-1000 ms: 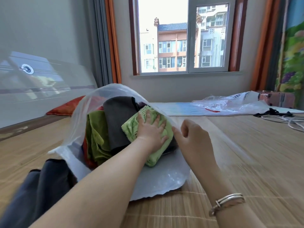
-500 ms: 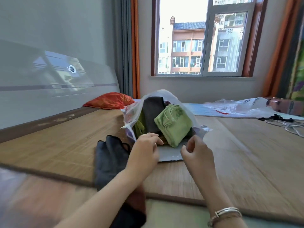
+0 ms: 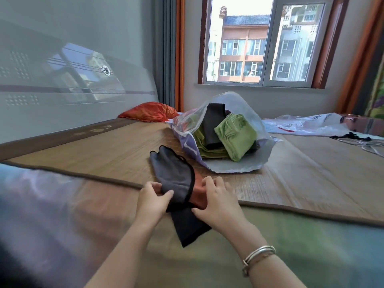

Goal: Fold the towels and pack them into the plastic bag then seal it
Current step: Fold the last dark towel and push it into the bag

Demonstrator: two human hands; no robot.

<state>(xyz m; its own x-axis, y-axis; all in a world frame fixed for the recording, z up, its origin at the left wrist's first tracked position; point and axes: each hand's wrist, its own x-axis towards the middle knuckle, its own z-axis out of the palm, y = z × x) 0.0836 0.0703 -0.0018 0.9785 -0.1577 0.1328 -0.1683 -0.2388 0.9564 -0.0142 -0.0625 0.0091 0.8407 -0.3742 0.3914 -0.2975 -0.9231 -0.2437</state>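
Note:
The clear plastic bag (image 3: 264, 146) lies on its side in the middle of the bamboo mat (image 3: 104, 154), mouth open toward me. Inside it are a light green towel (image 3: 236, 138), a dark grey towel (image 3: 214, 125) and an olive towel (image 3: 207, 151). A loose pile lies at the mat's front edge: a grey towel with black trim (image 3: 172, 171) over an orange towel (image 3: 200, 197) and a dark towel (image 3: 189, 227). My left hand (image 3: 153, 197) pinches the grey towel's near end, thumb on top. My right hand (image 3: 217, 199) grips the orange towel.
A red-orange pillow (image 3: 149, 114) lies at the back by the grey headboard (image 3: 62, 100). A second crumpled plastic bag (image 3: 307, 125) and cables (image 3: 365, 143) lie at the back right. A brown border (image 3: 311, 210) edges the mat in front.
Both hands have left the bag's mouth and come back toward me to the loose towel pile. The view has pulled back from the bag.

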